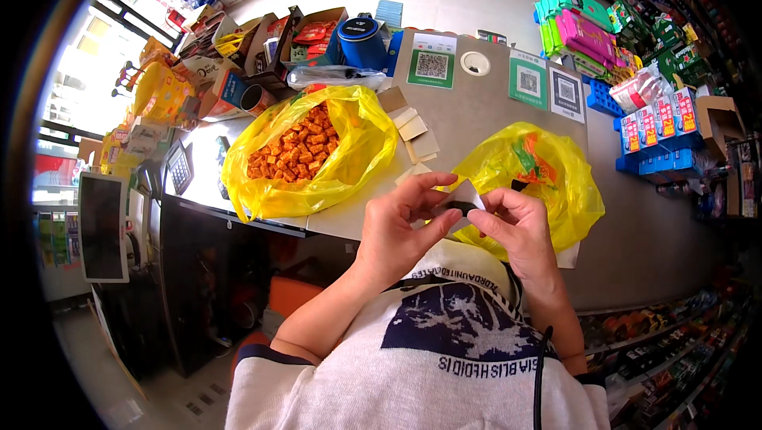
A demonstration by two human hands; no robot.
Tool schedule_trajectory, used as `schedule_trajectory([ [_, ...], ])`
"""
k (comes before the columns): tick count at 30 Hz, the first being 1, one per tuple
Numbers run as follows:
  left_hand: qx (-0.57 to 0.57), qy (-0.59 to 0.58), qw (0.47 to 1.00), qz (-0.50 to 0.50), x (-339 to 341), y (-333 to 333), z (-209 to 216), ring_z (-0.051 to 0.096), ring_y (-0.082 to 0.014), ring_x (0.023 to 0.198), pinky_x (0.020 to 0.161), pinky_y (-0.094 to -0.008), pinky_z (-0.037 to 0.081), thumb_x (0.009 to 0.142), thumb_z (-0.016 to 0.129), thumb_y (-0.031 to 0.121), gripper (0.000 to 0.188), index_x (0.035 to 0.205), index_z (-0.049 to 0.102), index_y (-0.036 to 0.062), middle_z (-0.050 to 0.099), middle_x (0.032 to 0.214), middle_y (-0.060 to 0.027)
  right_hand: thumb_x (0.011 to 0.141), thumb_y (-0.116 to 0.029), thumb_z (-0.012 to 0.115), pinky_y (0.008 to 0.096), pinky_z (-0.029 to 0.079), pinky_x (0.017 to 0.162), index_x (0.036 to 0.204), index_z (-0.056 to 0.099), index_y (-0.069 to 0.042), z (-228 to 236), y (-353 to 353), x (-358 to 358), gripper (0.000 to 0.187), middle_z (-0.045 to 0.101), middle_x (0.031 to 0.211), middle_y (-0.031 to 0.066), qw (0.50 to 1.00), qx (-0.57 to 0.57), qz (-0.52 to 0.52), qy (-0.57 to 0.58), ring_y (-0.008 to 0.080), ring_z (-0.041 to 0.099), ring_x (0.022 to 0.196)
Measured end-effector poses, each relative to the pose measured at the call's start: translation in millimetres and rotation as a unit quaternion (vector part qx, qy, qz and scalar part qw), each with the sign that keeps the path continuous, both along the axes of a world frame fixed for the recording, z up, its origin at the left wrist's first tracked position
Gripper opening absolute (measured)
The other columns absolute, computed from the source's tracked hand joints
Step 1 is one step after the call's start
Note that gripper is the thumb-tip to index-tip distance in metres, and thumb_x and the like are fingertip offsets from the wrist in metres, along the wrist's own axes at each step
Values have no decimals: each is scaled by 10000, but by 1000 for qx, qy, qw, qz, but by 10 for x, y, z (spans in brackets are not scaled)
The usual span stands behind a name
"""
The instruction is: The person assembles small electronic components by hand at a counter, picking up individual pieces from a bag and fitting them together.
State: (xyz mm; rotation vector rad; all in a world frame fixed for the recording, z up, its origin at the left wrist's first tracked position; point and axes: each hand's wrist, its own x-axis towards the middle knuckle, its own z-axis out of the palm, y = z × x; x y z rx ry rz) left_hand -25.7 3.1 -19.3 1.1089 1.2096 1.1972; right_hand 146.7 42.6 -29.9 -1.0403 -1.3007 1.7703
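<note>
Close to my chest, my left hand (403, 223) and my right hand (517, 227) pinch a small whitish folded piece of paper or card (467, 193) between thumbs and fingers. A dark patch shows on it near the thumb tips; its exact kind is too small to make out. Beyond my left hand sits an open yellow plastic bag (361, 132) filled with small orange-brown cubes (294, 148). Behind my right hand another yellow plastic bag (567, 188) stands open, with an orange and green packet or print inside. Several pale card pieces (417, 132) lie between the two bags.
The grey counter (492, 104) bears printed code signs (432, 61). A blue canister (361, 41) and open boxes of packets (317, 33) line its far left. Colourful packs (583, 33) and blue trays of boxes (659, 128) stand at right. A screen (103, 227) is at far left.
</note>
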Motion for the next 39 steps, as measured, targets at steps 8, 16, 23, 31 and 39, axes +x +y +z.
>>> schedule_trajectory([
  [8,-71,-157,985,29,-150,21,-157,593,-117,825,739,-252,478,856,588,130,231,1038,581,-12,641,878,-85,749,-45,651,170,410,674,868,595,8,36,18,30,142,597,798,5,982,-121,-10,147,34,524,698],
  [16,-108,-331,937,-9,-6,-42,-263,576,-110,718,699,-255,480,824,628,128,153,906,648,1,633,798,-50,751,-50,655,189,422,717,884,594,3,37,5,-6,156,609,822,19,979,-126,6,158,47,540,726],
  [23,-81,-263,961,17,32,-47,-179,585,-113,714,692,-248,484,794,658,95,141,877,643,-18,631,793,-50,763,-44,653,177,424,706,894,586,1,29,-25,-23,154,603,825,10,983,-102,-3,152,36,534,730],
  [31,-36,-175,984,2,-20,-29,-64,583,-87,759,711,-216,473,763,677,23,116,851,629,-34,628,801,-41,764,-37,648,174,418,698,875,586,-5,79,-38,-26,131,589,817,1,988,-84,7,131,32,522,736],
  [39,-37,-8,997,-60,-116,48,5,573,-63,720,656,-196,459,744,684,63,130,799,606,-25,611,737,-11,746,-58,659,168,389,646,855,603,-6,104,-15,-23,132,584,782,-14,998,-24,21,49,29,493,710],
])
